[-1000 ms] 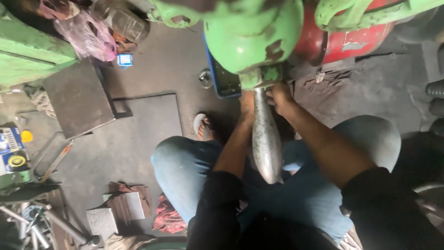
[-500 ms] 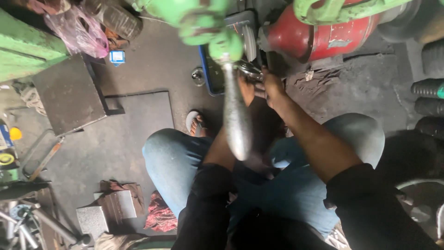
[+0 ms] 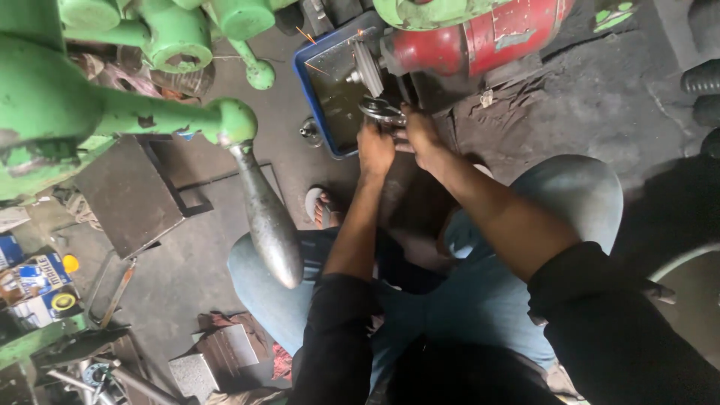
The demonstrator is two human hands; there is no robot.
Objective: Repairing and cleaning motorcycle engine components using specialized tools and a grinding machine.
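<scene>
Both hands together at a small dark round metal part [image 3: 382, 111], pressed against the grinding wheel [image 3: 367, 67] just above them. Left hand [image 3: 375, 148] fingers curled shut on the part's near-left edge; right hand [image 3: 420, 135] closed on its right side, thumb and fingers pinching. Hands touching each other at the part. Exact finger wrap under the part: cannot tell, it's dark there.

A couple of orange sparks [image 3: 306, 35] up-left of the wheel. Wheel is mounted on a red motor housing [image 3: 495, 37] just up-right of the right hand. A blue-rimmed tray [image 3: 301, 82] sits under the wheel, directly above-left of the left hand.

Well left of the left hand: a green machine arm [image 3: 150, 116] ending in a tapered bare steel handle [image 3: 266, 217], hanging tilted beside the left forearm, not touching it. Farther left, a dark square steel plate [image 3: 127, 195] on the floor. A sandalled foot [image 3: 322, 208] is just below-left of the left hand
</scene>
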